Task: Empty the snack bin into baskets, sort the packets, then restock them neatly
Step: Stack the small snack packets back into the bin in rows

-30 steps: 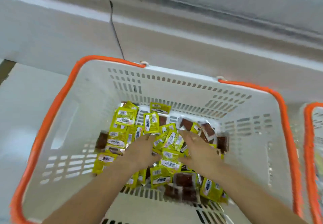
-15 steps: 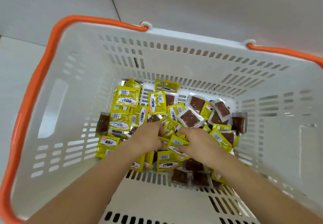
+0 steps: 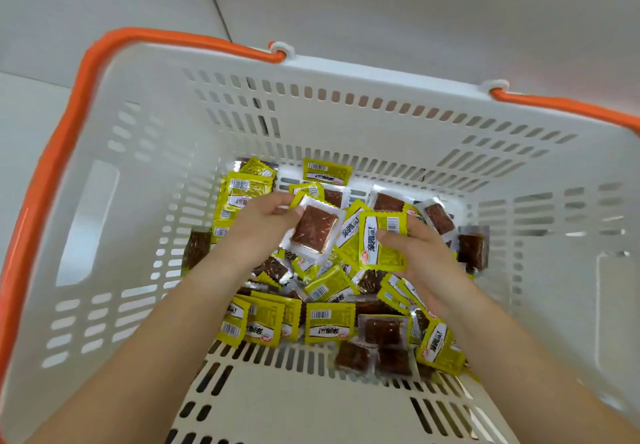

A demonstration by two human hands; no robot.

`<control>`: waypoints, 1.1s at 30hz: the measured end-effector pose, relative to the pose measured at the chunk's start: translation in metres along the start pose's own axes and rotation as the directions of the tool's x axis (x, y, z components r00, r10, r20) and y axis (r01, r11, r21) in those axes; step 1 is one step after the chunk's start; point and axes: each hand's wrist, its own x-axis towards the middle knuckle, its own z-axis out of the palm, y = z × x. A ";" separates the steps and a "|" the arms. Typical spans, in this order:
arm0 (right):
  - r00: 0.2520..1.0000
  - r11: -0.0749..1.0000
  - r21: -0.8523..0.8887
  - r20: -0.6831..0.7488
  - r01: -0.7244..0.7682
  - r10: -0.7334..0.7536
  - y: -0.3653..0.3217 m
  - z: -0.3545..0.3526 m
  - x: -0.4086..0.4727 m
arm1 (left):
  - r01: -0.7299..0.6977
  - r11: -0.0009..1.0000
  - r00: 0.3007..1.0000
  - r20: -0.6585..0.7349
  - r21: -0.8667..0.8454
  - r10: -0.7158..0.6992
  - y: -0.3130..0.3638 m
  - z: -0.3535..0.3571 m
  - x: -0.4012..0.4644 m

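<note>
Head cam looks down into a white basket (image 3: 145, 222) with orange handles (image 3: 52, 173), its bottom heaped with yellow and clear snack packets (image 3: 329, 322). Left hand (image 3: 256, 232) pinches a clear brown-filled packet (image 3: 313, 232); right hand (image 3: 426, 256) grips a yellow packet (image 3: 382, 241) above the heap.

The yellow packet (image 3: 382, 241) held in the right hand (image 3: 427, 260) bears bold black Chinese characters that look like 亲嘴烧, a barcode and a small red round logo. Other yellow packets (image 3: 329, 327) in the basket (image 3: 346, 73) carry the same print; digits are too small to read.
</note>
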 end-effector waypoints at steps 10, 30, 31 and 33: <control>1.000 0.995 0.104 0.007 -0.003 0.002 0.003 0.006 -0.001 | -0.147 0.984 0.970 -0.211 -0.098 0.124 0.004 0.005 -0.006; 0.997 0.967 0.253 0.079 -0.037 0.018 0.003 0.022 -0.006 | -0.146 0.979 0.989 0.037 0.142 0.142 -0.007 0.040 -0.013; 0.995 0.984 0.180 0.095 -0.017 0.000 0.003 0.022 -0.007 | -0.121 0.986 0.992 0.040 0.114 0.117 -0.006 0.039 -0.013; 0.997 0.993 0.114 0.077 -0.004 -0.004 0.005 0.022 -0.008 | -0.090 0.996 0.996 0.002 0.003 0.090 -0.002 0.038 -0.016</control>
